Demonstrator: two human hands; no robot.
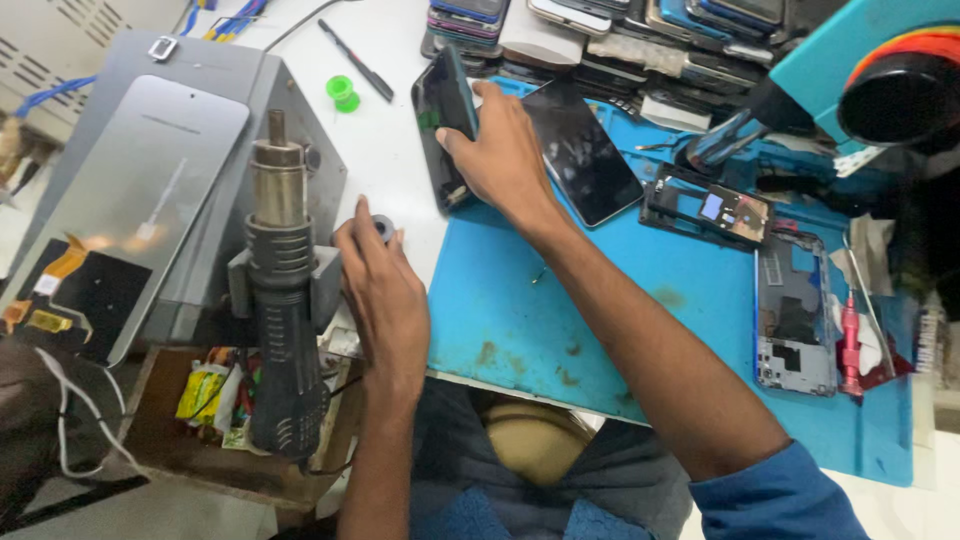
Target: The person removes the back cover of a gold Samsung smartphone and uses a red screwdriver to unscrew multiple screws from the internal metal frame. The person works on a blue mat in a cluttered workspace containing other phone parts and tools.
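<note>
The right hand (pixel 505 160) grips a dark phone (pixel 447 125), holding it tilted on edge at the far left border of the blue mat (pixel 640 330) on the tabletop (pixel 395 150). The left hand (pixel 385 295) rests its fingers on a small dark knob (pixel 383 226) beside the hot-air gun (pixel 283 300), which stands upright in its holder. Another phone (pixel 583 150) lies flat just right of the hand, and an opened frame (pixel 795 315) lies farther right.

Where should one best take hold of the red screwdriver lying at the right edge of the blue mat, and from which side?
Probably the red screwdriver's thick handle, from above: it lies flat, with an opened phone frame close on its left.
</note>
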